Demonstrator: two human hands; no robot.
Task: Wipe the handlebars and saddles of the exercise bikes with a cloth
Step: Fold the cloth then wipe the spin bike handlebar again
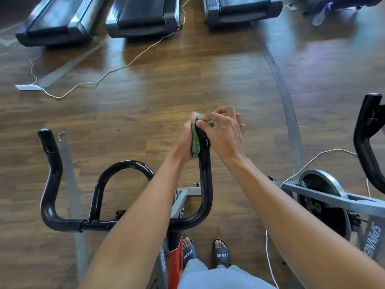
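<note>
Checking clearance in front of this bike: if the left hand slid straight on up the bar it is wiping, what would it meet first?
Probably nothing solid: the left hand presses the green cloth near the handlebar tip, where the right hand pinches the cloth. Beyond lies open wooden floor.

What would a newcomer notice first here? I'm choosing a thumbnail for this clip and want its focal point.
The eye lands on the two hands meeting mid-frame at the tip of the black handlebar: the left hand presses a green cloth against the bar's right prong while the right hand pinches the cloth's top. Next come the treadmills lined along the top edge, with a white cable trailing over the wooden floor.
</note>
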